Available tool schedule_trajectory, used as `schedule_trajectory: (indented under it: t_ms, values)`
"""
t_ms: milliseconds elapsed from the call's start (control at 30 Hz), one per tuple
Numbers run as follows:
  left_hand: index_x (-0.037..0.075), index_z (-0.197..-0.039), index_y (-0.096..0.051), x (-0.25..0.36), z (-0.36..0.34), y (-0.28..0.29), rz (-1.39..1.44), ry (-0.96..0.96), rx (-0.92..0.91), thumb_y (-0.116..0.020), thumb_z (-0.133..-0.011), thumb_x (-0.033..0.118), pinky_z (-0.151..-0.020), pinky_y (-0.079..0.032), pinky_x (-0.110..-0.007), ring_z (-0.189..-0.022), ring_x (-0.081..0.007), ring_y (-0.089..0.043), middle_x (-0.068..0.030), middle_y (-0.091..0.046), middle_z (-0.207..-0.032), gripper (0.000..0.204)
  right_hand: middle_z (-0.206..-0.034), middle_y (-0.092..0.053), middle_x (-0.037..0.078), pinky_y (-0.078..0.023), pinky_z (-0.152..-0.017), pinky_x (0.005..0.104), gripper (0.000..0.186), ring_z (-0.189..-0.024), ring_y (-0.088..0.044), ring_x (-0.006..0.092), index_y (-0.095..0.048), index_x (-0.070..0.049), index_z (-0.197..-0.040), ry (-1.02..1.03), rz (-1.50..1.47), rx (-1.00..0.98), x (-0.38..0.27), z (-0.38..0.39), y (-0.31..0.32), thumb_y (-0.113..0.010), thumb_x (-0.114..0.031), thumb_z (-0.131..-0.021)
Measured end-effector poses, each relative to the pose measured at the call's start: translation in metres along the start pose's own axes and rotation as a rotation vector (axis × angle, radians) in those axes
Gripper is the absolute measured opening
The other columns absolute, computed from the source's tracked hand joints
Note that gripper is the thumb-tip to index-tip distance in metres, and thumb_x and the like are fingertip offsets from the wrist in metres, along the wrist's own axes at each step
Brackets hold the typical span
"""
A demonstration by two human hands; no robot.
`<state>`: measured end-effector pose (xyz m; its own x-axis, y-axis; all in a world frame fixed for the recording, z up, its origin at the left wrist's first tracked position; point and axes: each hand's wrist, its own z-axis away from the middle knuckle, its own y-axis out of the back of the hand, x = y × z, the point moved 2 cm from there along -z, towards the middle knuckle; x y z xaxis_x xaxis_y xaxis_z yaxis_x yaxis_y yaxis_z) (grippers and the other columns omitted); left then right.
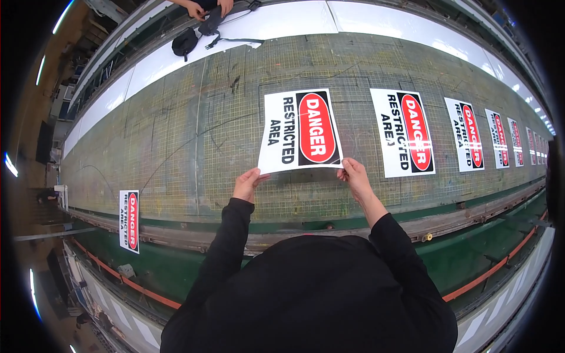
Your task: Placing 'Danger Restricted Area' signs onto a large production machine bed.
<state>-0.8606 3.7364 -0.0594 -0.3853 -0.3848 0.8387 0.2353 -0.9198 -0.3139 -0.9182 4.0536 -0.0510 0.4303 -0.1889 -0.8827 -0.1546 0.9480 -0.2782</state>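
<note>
A white warning sign sheet with a red oval on a black panel is pinched by its two near corners. My left hand grips the corner at the left, thumb on top. At the right corner my right hand closes on the sheet in the same way. The near edge is lifted and bows slightly, while the far part reaches over the green gridded table. Whether the far edge touches the table, I cannot tell. Just right of my right hand lies a matching sign.
Several more matching signs lie in a row toward the far right. Another sign overhangs the near rail at the left. Across the table, another person's hands handle black straps beside a black pouch. A metal rail edges the near side.
</note>
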Motion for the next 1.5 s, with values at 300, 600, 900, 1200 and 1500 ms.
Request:
schedule_trajectory:
  t_ms: [300, 600, 900, 1200, 1500]
  values:
    - [-0.004, -0.107, -0.052, 0.008, 0.005, -0.003, 0.007, -0.007, -0.014, -0.051, -0.086, 0.016, -0.080, -0.043, -0.028, -0.090, -0.0194, -0.059, -0.0125, -0.061, -0.096, 0.029, -0.063, -0.054, 0.000, -0.036, -0.056, 0.0200, 0.020, -0.058, -0.047, 0.0068, -0.052, -0.006, -0.081, 0.050, -0.027, -0.008, -0.010, 0.001, -0.006, -0.042, -0.020, -0.090]
    - [0.001, -0.109, -0.052, -0.004, 0.009, 0.011, 0.115, 0.045, -0.006, -0.053, -0.086, 0.020, -0.067, -0.039, -0.024, -0.090, -0.0153, -0.058, -0.0097, -0.062, -0.094, 0.031, -0.062, -0.054, 0.001, -0.037, -0.056, 0.0209, 0.020, -0.058, -0.048, 0.0073, -0.051, -0.005, -0.080, 0.094, 0.038, -0.024, -0.029, 0.005, -0.026, -0.041, -0.019, -0.090]
    - [0.005, -0.112, -0.051, 0.008, 0.028, 0.023, 0.120, 0.021, -0.080, -0.053, -0.086, 0.019, -0.070, -0.039, -0.026, -0.094, -0.0138, -0.056, -0.0054, -0.061, -0.098, 0.030, -0.064, -0.054, 0.001, -0.039, -0.057, 0.0212, 0.022, -0.060, -0.050, 0.0078, -0.051, -0.004, -0.081, 0.134, 0.049, -0.034, -0.037, 0.038, -0.037, -0.038, -0.019, -0.091]
    - [0.002, -0.118, -0.045, 0.016, 0.133, 0.078, 0.269, -0.105, 0.003, -0.048, -0.088, 0.014, -0.077, -0.044, -0.030, -0.091, -0.0163, -0.057, -0.0068, -0.058, -0.103, 0.033, -0.069, -0.057, 0.003, -0.041, -0.060, 0.0216, 0.024, -0.064, -0.051, 0.0082, -0.052, -0.004, -0.086, 0.077, 0.122, -0.244, -0.011, 0.099, -0.096, -0.037, -0.022, -0.092]
    - [-0.002, -0.114, -0.046, -0.018, 0.249, 0.215, 0.140, -0.063, 0.161, -0.049, -0.087, 0.016, -0.077, -0.045, -0.029, -0.088, -0.0153, -0.057, -0.0076, -0.059, -0.097, 0.033, -0.080, -0.061, 0.006, -0.043, -0.061, 0.0220, 0.034, -0.067, -0.054, 0.0101, -0.050, -0.003, -0.108, -0.315, 0.447, -0.525, 0.059, 0.131, -0.139, -0.040, -0.030, -0.091]
